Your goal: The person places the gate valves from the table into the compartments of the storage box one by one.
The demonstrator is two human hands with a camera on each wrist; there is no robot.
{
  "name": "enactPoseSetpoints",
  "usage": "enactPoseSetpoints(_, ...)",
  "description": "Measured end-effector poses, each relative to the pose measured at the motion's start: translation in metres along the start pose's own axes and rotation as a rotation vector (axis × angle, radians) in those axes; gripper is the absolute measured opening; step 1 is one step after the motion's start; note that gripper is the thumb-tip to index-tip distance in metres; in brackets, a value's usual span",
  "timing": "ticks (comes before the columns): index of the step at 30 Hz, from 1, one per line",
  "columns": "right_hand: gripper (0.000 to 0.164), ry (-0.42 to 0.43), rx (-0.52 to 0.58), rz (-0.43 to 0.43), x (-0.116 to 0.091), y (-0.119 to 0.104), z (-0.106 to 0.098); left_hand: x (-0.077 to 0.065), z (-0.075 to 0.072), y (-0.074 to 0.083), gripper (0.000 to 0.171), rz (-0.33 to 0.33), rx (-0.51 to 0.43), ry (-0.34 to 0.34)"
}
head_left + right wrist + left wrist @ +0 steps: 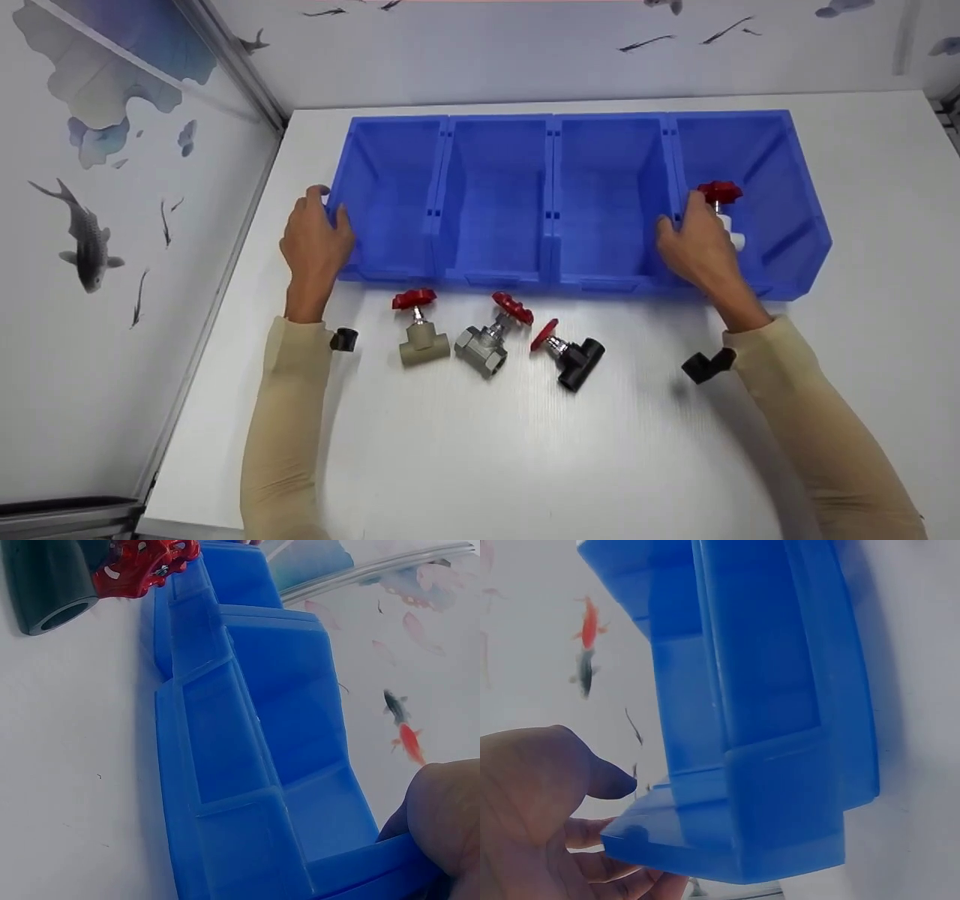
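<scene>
Several blue bins stand joined in a row; the leftmost bin (pixel 390 180) has my left hand (pixel 315 236) at its outer side wall. In the left wrist view, the fingers (pixel 604 870) pass behind that wall and the thumb lies on its other side. My right hand (pixel 701 240) grips the divider beside the rightmost bin (pixel 780 195), thumb toward the neighbouring bin. A white valve (pixel 737 238) with a red handwheel sits in the rightmost bin, partly hidden by this hand. On the table lie a beige valve (pixel 424 345), a metal valve (pixel 482 349) and a black valve (pixel 579 364).
The white table (pixel 480 457) carries the bins toward its back edge, with the valves in front of them. A white panel (pixel 480 52) with painted fish rises behind, and another panel (pixel 150 300) borders the left side.
</scene>
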State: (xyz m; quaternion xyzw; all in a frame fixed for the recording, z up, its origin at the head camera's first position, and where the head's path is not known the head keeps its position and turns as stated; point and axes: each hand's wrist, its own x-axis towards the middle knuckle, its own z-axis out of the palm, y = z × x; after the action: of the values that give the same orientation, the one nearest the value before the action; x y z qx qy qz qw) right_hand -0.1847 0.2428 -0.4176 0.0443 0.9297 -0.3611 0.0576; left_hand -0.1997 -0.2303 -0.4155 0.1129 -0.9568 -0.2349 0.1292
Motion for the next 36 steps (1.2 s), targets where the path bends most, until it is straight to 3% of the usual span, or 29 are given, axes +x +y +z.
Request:
enactPoseSetpoints(8,0.06,0.012,0.005,-0.013,0.0,0.001,0.0,-0.012,-0.008,0.006,0.04,0.023,0.006,0.043)
enactPoseSetpoints(15,0.06,0.019,0.008,-0.01,0.0,-0.001,0.0,-0.024,-0.008,0.01,0.037,0.045,0.043,0.116)
enactPoseSetpoints(22,0.062,0.012,0.01,-0.005,0.0,0.001,0.001,-0.04,-0.008,0.011,0.038,0.068,0.049,0.14)
enactPoseSetpoints(28,0.062,0.018,0.007,-0.002,-0.001,0.001,0.001,-0.053,-0.01,0.017,0.04,0.099,0.063,0.133)
enactPoseSetpoints(36,0.061,0.022,0.004,-0.006,-0.001,0.001,0.001,-0.071,-0.009,0.028,0.038,0.145,0.026,0.067)
